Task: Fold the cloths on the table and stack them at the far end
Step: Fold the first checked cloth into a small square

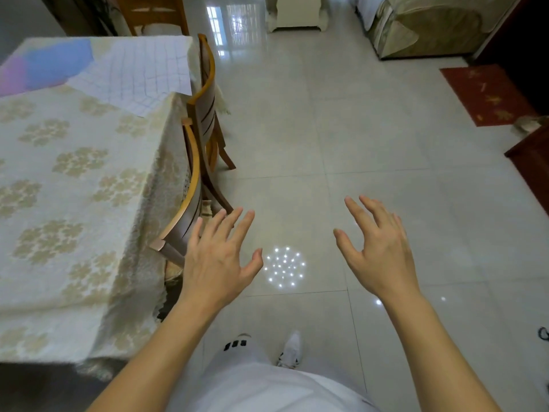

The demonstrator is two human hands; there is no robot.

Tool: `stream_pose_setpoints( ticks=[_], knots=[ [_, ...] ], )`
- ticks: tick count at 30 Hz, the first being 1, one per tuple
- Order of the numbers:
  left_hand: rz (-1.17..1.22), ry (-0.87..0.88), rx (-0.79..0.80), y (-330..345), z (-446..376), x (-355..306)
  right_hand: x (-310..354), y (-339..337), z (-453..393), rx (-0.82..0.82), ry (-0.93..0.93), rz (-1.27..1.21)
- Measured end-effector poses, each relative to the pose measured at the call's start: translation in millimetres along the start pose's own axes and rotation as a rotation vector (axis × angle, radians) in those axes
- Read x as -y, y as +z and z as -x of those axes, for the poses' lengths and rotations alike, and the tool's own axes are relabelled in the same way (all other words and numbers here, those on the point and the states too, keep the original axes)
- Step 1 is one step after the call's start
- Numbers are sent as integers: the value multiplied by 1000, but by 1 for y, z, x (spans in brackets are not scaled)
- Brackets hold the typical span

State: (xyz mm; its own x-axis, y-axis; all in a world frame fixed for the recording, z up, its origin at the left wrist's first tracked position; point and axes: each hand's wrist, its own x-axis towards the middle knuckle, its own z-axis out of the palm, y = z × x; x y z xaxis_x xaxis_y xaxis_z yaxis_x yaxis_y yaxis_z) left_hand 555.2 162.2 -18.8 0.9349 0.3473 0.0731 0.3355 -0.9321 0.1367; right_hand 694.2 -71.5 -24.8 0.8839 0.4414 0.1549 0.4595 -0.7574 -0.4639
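two hands: left hand (218, 264), right hand (381, 257) empty; two cloths (89, 69) on table (74, 203).

This is a home, an open living and dining room. A worktop (74, 179) is dressed as a dining table, under a cream cloth with a pale gold flower pattern, and two wooden dining chairs (196, 162) are pushed in along its right side. The floor (371, 144) is laid in large glossy pale tiles that mirror a window and a round ceiling light. At the far end stands an upholstered sofa (427, 28) in a muted patterned fabric. A red doormat (487, 95) with gold motifs lies by dark wooden furniture (531, 162) on the right.
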Motion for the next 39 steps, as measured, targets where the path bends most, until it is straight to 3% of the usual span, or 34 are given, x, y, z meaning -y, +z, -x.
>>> stream_pose_setpoints(
  ticks=[17,39],
  knots=[
    [-29,-38,-62,17,-121,-3,-21,27,-115,65,-114,51],
    [50,-56,-103,25,-418,92,1,85,-415,43,-133,106]
  ],
)
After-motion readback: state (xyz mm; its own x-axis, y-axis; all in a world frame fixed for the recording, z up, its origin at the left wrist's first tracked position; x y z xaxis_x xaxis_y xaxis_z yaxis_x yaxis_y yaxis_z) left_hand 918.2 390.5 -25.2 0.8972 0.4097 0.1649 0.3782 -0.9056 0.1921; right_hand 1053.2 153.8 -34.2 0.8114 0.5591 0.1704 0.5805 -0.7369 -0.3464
